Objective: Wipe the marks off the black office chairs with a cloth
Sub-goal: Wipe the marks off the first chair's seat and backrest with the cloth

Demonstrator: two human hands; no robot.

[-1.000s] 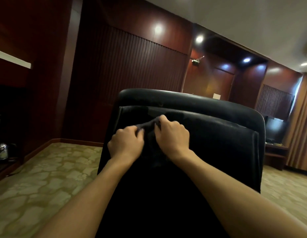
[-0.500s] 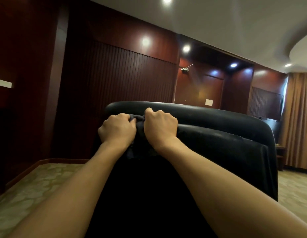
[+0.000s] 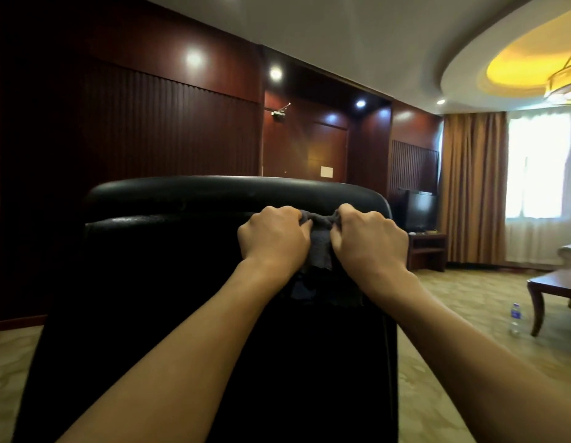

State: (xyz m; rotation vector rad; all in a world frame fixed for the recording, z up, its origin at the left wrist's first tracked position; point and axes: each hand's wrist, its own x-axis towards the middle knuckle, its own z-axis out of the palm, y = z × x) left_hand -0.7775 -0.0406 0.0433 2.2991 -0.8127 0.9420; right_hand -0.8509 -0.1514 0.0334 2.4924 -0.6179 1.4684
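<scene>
A black leather office chair (image 3: 169, 282) fills the lower middle of the head view, its back towards me. A dark grey cloth (image 3: 320, 244) is bunched against the upper right part of the chair back, just below the padded top roll. My left hand (image 3: 273, 238) grips the cloth's left side with curled fingers. My right hand (image 3: 368, 239) grips its right side the same way. A short strip of cloth shows between the two fists and a flap hangs below them.
Dark wood panelling (image 3: 169, 129) stands behind the chair. A low cabinet (image 3: 426, 251) with a television (image 3: 418, 211) is at the right, then curtains (image 3: 472, 187) and a bright window. A wooden table (image 3: 552, 289) and a water bottle (image 3: 515, 318) stand on the patterned carpet.
Both hands have slid the cloth to the right along the top of the chair back. The view has turned right, bringing the window, table and bottle into sight.
</scene>
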